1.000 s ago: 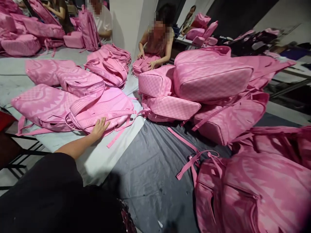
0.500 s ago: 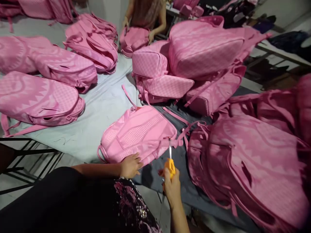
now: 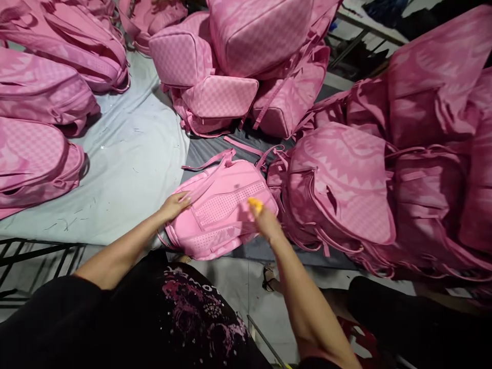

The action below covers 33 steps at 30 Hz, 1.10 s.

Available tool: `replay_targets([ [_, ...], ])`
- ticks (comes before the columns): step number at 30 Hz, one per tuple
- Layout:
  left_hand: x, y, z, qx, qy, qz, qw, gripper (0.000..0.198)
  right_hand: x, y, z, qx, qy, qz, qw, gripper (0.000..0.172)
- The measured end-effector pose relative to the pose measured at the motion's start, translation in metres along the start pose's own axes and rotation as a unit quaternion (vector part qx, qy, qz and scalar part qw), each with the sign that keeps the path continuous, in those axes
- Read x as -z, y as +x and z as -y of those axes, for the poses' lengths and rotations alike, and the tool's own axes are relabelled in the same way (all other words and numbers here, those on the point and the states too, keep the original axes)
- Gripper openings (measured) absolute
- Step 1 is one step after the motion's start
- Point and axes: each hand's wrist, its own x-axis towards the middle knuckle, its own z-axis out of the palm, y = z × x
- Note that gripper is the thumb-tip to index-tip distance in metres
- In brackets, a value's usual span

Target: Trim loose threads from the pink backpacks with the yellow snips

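A pink backpack (image 3: 215,205) lies flat in front of me, its padded, perforated back panel facing up and its straps loose. My left hand (image 3: 175,206) is at its left end, fingers closed over the edge where a shoulder strap (image 3: 209,184) begins. Over the bag's right part, my right hand (image 3: 265,220) is closed around orange-handled scissors (image 3: 255,205). Motion blurs them, and the blades cannot be made out.
Stacked pink backpacks (image 3: 203,95) stand beyond the bag, and a large heap of more backpacks (image 3: 346,179) crowds the right side. Several others (image 3: 34,159) lie at the left on a pale cloth (image 3: 123,169) with thread scraps. A person's sandalled foot (image 3: 269,279) shows below the table.
My left hand has gone from the near side to the bag's left end and closed. My right hand with the scissors has moved up over the bag. The view has swung right and down.
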Motion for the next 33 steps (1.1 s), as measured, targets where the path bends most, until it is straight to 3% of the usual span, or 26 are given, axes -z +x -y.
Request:
replay_targets([
  [2, 0.015, 0.005, 0.003, 0.08, -0.153, 0.081, 0.982, 0.068, -0.007, -0.007, 0.004, 0.046, 0.03, 0.112, 0.992, 0.046],
  [3, 0.022, 0.01, 0.004, 0.132, -0.197, 0.098, 0.966, 0.069, -0.008, -0.011, 0.004, 0.052, 0.044, 0.138, 0.988, 0.047],
  [5, 0.029, 0.021, 0.006, 0.226, -0.228, 0.089, 0.943, 0.065, -0.002, -0.017, 0.003, 0.037, 0.055, 0.148, 0.987, 0.049],
  [7, 0.028, 0.03, 0.006, 0.26, -0.196, 0.058, 0.944, 0.06, 0.009, -0.018, 0.007, 0.034, 0.06, 0.185, 0.98, 0.05],
  [11, 0.01, 0.028, 0.003, 0.17, -0.015, 0.005, 0.985, 0.053, 0.022, -0.016, 0.031, 0.067, 0.07, 0.151, 0.984, 0.055],
  [13, -0.003, 0.018, 0.0, 0.101, 0.1, -0.022, 0.99, 0.053, 0.024, -0.016, 0.039, 0.077, 0.039, 0.176, 0.981, 0.058],
  [15, -0.017, 0.007, -0.002, 0.02, 0.262, -0.045, 0.964, 0.055, 0.033, -0.015, 0.037, 0.057, -0.049, 0.209, 0.975, 0.056],
  [17, -0.034, -0.005, -0.004, -0.067, 0.41, -0.053, 0.908, 0.06, 0.048, -0.012, 0.024, 0.01, -0.178, 0.11, 0.978, 0.053],
  [19, -0.057, -0.017, -0.005, -0.147, 0.463, -0.025, 0.874, 0.065, 0.065, -0.012, 0.008, -0.032, -0.259, 0.039, 0.965, 0.051],
  [21, -0.086, -0.03, -0.003, -0.212, 0.465, 0.041, 0.859, 0.076, 0.079, -0.017, -0.007, -0.047, -0.25, 0.094, 0.963, 0.051],
  [23, -0.113, -0.039, 0.003, -0.218, 0.47, 0.115, 0.848, 0.093, 0.088, -0.027, -0.018, -0.065, -0.226, 0.127, 0.964, 0.052],
  [25, -0.132, -0.042, 0.01, -0.189, 0.482, 0.154, 0.841, 0.1, 0.093, -0.04, -0.029, -0.088, -0.219, 0.098, 0.967, 0.051],
  [27, -0.136, -0.037, 0.013, -0.166, 0.466, 0.149, 0.856, 0.087, 0.097, -0.055, -0.043, -0.105, -0.159, 0.151, 0.97, 0.048],
  [29, -0.126, -0.028, 0.012, -0.146, 0.38, 0.124, 0.905, 0.064, 0.101, -0.069, -0.063, -0.109, -0.073, 0.222, 0.966, 0.045],
  [31, -0.109, -0.018, 0.007, -0.063, 0.218, 0.113, 0.967, 0.047, 0.104, -0.078, -0.083, -0.124, -0.05, 0.181, 0.974, 0.043],
  [33, -0.094, -0.009, 0.002, 0.092, 0.028, 0.124, 0.988, 0.044, 0.107, -0.083, -0.097, -0.121, -0.049, 0.143, 0.981, 0.043],
])
